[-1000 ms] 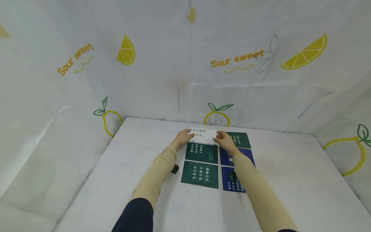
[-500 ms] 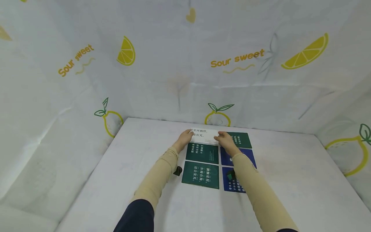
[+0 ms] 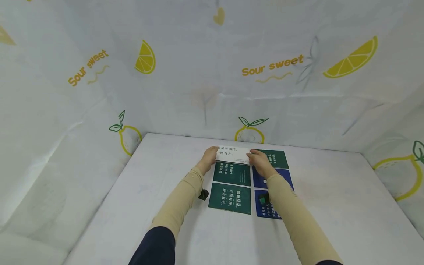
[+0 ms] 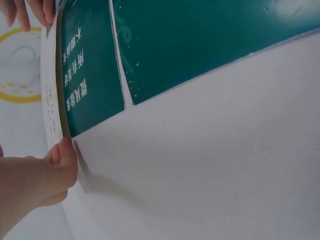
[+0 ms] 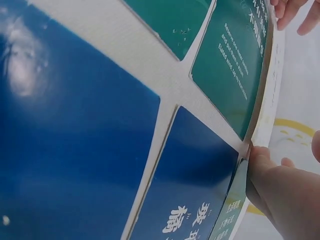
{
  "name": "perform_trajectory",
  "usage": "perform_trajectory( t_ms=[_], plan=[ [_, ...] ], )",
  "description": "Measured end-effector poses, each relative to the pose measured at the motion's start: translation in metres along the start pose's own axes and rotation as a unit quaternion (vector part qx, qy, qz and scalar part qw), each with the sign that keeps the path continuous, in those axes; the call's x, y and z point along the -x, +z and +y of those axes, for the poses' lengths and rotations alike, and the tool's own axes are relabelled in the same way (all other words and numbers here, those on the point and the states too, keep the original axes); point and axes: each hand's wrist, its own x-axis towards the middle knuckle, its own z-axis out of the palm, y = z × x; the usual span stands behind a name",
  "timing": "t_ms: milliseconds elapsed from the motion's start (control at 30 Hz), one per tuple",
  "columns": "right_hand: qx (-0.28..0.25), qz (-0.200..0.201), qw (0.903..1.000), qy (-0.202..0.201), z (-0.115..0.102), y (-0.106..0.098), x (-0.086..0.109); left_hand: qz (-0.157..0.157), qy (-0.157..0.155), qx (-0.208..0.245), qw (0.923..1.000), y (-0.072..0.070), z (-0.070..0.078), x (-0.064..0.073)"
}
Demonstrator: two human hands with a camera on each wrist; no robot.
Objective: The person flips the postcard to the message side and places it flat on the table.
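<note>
A white card (image 3: 233, 155) printed with dark characters is at the back of the table, behind a green card (image 3: 232, 173). My left hand (image 3: 208, 157) pinches its left end; my right hand (image 3: 260, 161) holds its right end. Both wrist views catch the white card (image 4: 51, 95) nearly edge-on, with the left hand (image 4: 42, 177) at one corner and the right hand (image 5: 285, 192) at the other. A second green card (image 3: 276, 159) lies just right of my right hand. Whether the white card touches the table I cannot tell.
Nearer me lie another green card (image 3: 230, 198) and a blue card (image 3: 263, 209), partly under my right forearm. One more blue card (image 3: 284, 176) sits behind it, beside my right wrist. A white wall with lemon prints (image 3: 250, 135) rises at the table's (image 3: 331, 206) back edge.
My left fingers have shifted outward to the white card's left edge, uncovering more of its print. My right hand has moved very slightly right. The other cards stay where they were.
</note>
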Motion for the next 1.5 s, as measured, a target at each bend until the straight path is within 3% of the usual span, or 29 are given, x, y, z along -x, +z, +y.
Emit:
perform_trajectory(
  t_ms=[100,167,267,400,500,800,1100,1300,1500],
  plan=[
    [-0.013,-0.003,0.9999,0.004,-0.001,-0.001,0.000,0.002,0.007,0.007,0.9999,-0.001,0.003,0.006],
    [-0.031,0.001,0.9995,0.005,-0.002,-0.001,0.000,-0.002,0.006,0.010,0.9999,-0.004,0.012,0.016],
    [-0.082,0.013,0.9966,0.005,-0.005,-0.001,0.000,0.003,0.015,0.014,0.9998,-0.005,0.021,0.026],
    [-0.137,0.036,0.9900,0.005,-0.010,0.000,0.001,0.010,0.015,0.040,0.9991,-0.016,0.060,0.077],
    [-0.134,0.052,0.9897,-0.001,-0.012,0.002,0.002,0.017,0.003,0.066,0.9977,-0.024,0.086,0.113],
    [-0.076,0.089,0.9921,-0.044,-0.017,0.011,0.004,0.052,-0.013,0.101,0.9934,-0.029,0.087,0.115],
    [0.024,0.131,0.9884,-0.074,-0.023,0.018,0.012,0.030,0.015,0.123,0.9918,-0.033,0.090,0.118],
    [0.031,0.143,0.9862,-0.078,-0.024,0.024,0.017,0.042,0.038,0.146,0.9876,-0.031,0.086,0.119],
    [0.014,0.151,0.9851,-0.081,-0.022,0.023,0.016,0.050,0.051,0.212,0.9746,-0.030,0.086,0.119]
  ],
)
